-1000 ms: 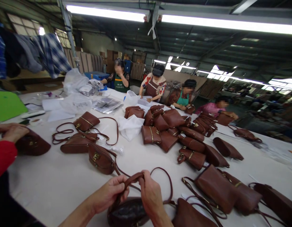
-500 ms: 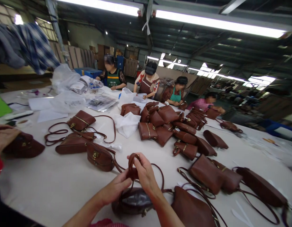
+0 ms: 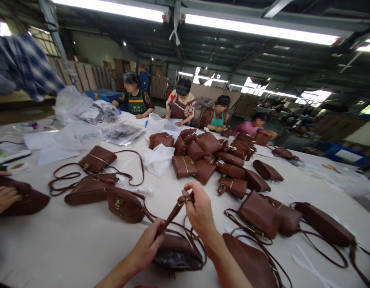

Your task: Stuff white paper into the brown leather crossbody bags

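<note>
A brown leather strap [image 3: 173, 213] with a small metal buckle runs stretched between my two hands. My left hand [image 3: 149, 242] is closed round its lower part. Higher up and to the right, my right hand [image 3: 199, 208] pinches the strap's end by the buckle. Below them a brown handbag [image 3: 177, 256] lies with its mouth open, showing dark shiny lining or wrapping inside. Loops of thin strap curl beside it, partly hidden by my right wrist. Left of my hands sits another brown bag with a gold clasp [image 3: 124, 204].
A pile of brown bags [image 3: 207, 146] covers the table's middle, with more bags [image 3: 263, 214] to the right. White wrapping [image 3: 158, 159] and clear plastic bags [image 3: 78, 134] lie farther left. A co-worker's hand [image 3: 5, 200] rests on a bag at the left edge. Several people work across the table.
My hands have drawn apart, the right one moving up and right, so the looped strap is now stretched between them. The co-worker's hand at left has shifted on its bag.
</note>
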`<state>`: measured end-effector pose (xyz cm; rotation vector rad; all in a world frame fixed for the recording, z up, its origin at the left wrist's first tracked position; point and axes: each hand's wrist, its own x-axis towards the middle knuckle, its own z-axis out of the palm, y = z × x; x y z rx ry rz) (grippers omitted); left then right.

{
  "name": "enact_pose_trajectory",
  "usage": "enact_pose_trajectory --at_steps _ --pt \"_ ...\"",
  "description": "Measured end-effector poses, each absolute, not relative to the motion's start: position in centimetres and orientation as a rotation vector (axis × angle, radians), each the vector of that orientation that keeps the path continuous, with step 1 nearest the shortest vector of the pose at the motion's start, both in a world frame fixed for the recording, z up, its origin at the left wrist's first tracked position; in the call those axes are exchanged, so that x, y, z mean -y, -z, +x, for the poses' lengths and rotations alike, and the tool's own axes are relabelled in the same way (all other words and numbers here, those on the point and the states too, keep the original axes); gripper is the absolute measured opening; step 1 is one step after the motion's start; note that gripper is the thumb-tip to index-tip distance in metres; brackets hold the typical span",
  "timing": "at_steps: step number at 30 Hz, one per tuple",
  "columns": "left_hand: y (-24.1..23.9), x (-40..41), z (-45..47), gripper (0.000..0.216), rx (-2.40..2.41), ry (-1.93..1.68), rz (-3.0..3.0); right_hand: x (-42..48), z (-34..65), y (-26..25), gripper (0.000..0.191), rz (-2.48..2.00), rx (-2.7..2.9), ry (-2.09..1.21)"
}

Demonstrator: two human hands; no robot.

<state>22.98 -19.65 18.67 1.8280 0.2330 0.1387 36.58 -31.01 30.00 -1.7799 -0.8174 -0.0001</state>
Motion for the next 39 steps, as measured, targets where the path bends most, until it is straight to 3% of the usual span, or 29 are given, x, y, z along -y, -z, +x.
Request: enact_pose_trajectory --at_steps 5,10,16,21,25,28,32,39 --pt "-18.0 19.0 22.4 0.02 -0.194 -0.077 1.864 31.5 37.5 -30.9 0.029 -1.541 0.643 -0.587" --pt "-21.8 18.4 22.3 0.044 -0.016 0.018 1.721 31.0 35.9 -32.3 0.042 -1.372 0.594 -0.818" --pt "-25.8 18.5 24.3 0.05 -0.115 -0.032 1.496 30.4 36.9 -33.2 0.037 -1.343 0.63 -0.78" --pt "-23.2 18.5 24.2 0.052 -0.27 -0.232 1.242 33.5 39.0 -28.2 0.007 -1.913 1.072 -0.417" --pt "-22.0 18.8 24.0 0.056 -0.338 -0.175 1.388 34.7 38.4 -26.3 0.019 -2.307 1.135 -0.204" --pt "-22.3 19.6 24.5 0.056 -0.338 -0.17 1.446 33.0 37.1 -28.4 0.029 -2.167 0.995 -0.279" --pt "-22.9 20.4 25.5 0.057 -0.391 -0.206 1.391 29.6 36.0 -31.0 0.029 -1.887 0.978 -0.455" --pt "-20.7 20.2 25.7 0.053 -0.36 -0.192 1.153 27.5 36.1 -28.8 0.026 -1.646 0.768 -0.731"
